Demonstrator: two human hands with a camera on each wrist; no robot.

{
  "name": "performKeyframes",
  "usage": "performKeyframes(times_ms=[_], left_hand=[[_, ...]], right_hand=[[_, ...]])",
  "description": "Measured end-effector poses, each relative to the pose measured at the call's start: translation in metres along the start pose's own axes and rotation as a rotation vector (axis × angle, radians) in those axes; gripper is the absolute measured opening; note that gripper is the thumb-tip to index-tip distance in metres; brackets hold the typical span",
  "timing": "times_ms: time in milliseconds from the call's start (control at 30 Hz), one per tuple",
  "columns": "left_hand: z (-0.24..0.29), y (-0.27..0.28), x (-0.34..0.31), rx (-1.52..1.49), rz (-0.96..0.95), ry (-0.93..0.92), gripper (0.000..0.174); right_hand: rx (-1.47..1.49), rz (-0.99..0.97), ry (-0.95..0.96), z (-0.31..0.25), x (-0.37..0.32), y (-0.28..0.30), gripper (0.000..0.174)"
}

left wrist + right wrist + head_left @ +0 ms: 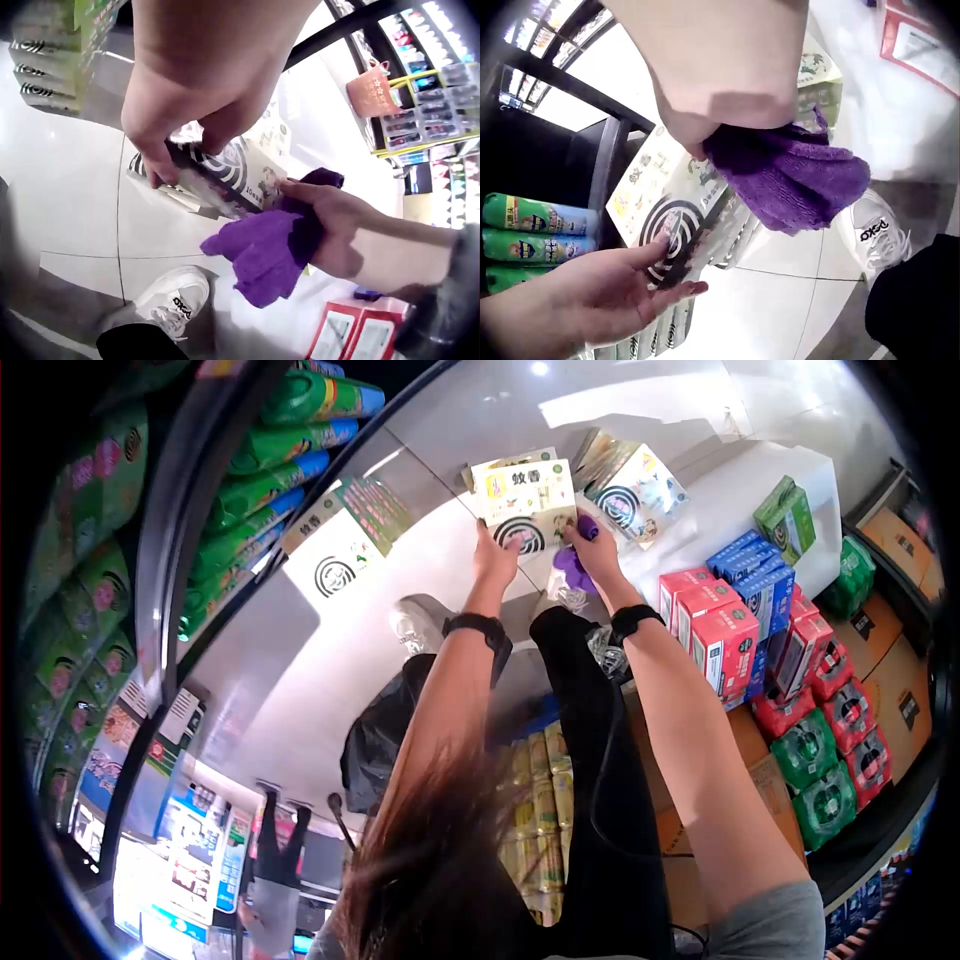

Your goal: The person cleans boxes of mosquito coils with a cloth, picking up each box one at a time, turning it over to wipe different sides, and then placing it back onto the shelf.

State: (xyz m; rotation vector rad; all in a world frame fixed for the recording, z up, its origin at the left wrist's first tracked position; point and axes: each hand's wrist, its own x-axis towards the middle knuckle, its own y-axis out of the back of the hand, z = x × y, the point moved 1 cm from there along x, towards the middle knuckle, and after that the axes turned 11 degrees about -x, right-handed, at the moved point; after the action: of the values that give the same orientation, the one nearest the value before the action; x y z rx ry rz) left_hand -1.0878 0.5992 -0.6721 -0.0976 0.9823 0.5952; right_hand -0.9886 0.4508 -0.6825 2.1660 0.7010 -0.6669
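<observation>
A pale green-and-white box with a black spiral print (525, 500) is held up between both hands. My left hand (497, 560) grips its lower left edge; in the right wrist view the thumb of my left hand (592, 296) lies on the spiral face, with the other fingers near the underside. My right hand (598, 555) holds a bunched purple cloth (572, 567) at the box's lower right side. The left wrist view shows the cloth (266, 251) hanging from my right hand (349, 232), its thumb at the box (225, 169). Some right fingers are hidden behind cloth and box.
Stacks of similar boxes stand on the floor at left (335, 560) and right (635, 495). Red boxes (715, 625), blue boxes (765, 585) and a green pack (785, 518) are at the right. Green bottles (295, 450) line the left shelf. A white shoe (415, 628) is below.
</observation>
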Motion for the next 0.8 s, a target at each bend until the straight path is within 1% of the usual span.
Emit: performKeyframes(times_ms=[33, 67, 133, 167, 233, 267, 300, 333, 367, 400, 433, 500, 533, 567, 633, 667, 700, 767, 800], left_hand=[[0.002, -0.003, 0.000, -0.100, -0.047, 0.051, 0.074], [-0.006, -0.007, 0.003, -0.120, -0.044, 0.060, 0.074], [-0.015, -0.012, 0.005, -0.384, -0.213, -0.170, 0.077], [-0.008, -0.009, 0.000, -0.395, -0.207, -0.169, 0.077], [0.027, 0.008, -0.021, -0.418, -0.266, 0.067, 0.089], [0.043, 0.019, -0.033, -0.478, -0.323, 0.055, 0.094], [0.021, 0.019, -0.028, -0.480, -0.316, 0.056, 0.094], [-0.006, 0.019, -0.019, -0.241, -0.174, -0.145, 0.089], [-0.001, 0.028, -0.024, 0.002, -0.030, -0.341, 0.084], [-0.004, 0.043, -0.033, 0.052, -0.052, -0.206, 0.073], [-0.005, 0.059, -0.041, 0.050, -0.045, -0.204, 0.073], [-0.005, 0.094, -0.058, -0.012, -0.063, -0.047, 0.055], [-0.013, 0.111, -0.064, -0.049, 0.071, -0.110, 0.049], [-0.025, 0.128, -0.067, -0.087, 0.204, -0.174, 0.043], [-0.038, 0.168, -0.071, 0.079, 0.529, -0.340, 0.042], [-0.042, 0.190, -0.068, 0.051, 0.601, -0.300, 0.047], [-0.043, 0.212, -0.065, 0.021, 0.677, -0.260, 0.052], [-0.042, 0.248, -0.051, -0.117, 0.698, -0.178, 0.068], [-0.044, 0.262, -0.039, -0.300, 0.623, -0.150, 0.080]], right_hand=[[0.088, 0.051, 0.032, 0.010, 0.003, -0.006, 0.041], [0.069, 0.042, 0.035, 0.009, 0.002, -0.007, 0.041], [0.216, 0.109, 0.054, 0.002, -0.003, -0.010, 0.046], [0.206, 0.102, 0.059, -0.007, -0.006, -0.009, 0.046], [0.013, 0.174, 0.068, -0.028, -0.014, -0.006, 0.050], [-0.110, 0.262, 0.112, -0.029, -0.017, -0.006, 0.046], [-0.111, 0.255, 0.114, -0.040, -0.025, -0.005, 0.046], [-0.273, 0.276, 0.090, -0.052, -0.035, 0.000, 0.043], [-0.435, 0.297, 0.067, -0.063, -0.044, 0.002, 0.041], [-0.395, 0.312, 0.084, -0.073, -0.053, -0.001, 0.038], [-0.394, 0.307, 0.089, -0.079, -0.060, -0.004, 0.038], [-0.261, 0.021, 0.236, -0.084, -0.071, -0.020, 0.039], [-0.303, -0.044, 0.271, -0.086, -0.075, -0.032, 0.046], [-0.361, -0.073, 0.377, -0.098, -0.081, -0.043, 0.055], [-0.325, -0.332, 0.167, -0.123, -0.087, -0.062, 0.062], [-0.362, -0.259, 0.290, -0.115, -0.080, -0.084, 0.064], [-0.348, -0.374, 0.134, -0.136, -0.080, -0.091, 0.067], [-0.269, -0.366, 0.167, -0.137, -0.060, -0.131, 0.069], [-0.259, -0.352, 0.211, -0.149, -0.054, -0.145, 0.070]])
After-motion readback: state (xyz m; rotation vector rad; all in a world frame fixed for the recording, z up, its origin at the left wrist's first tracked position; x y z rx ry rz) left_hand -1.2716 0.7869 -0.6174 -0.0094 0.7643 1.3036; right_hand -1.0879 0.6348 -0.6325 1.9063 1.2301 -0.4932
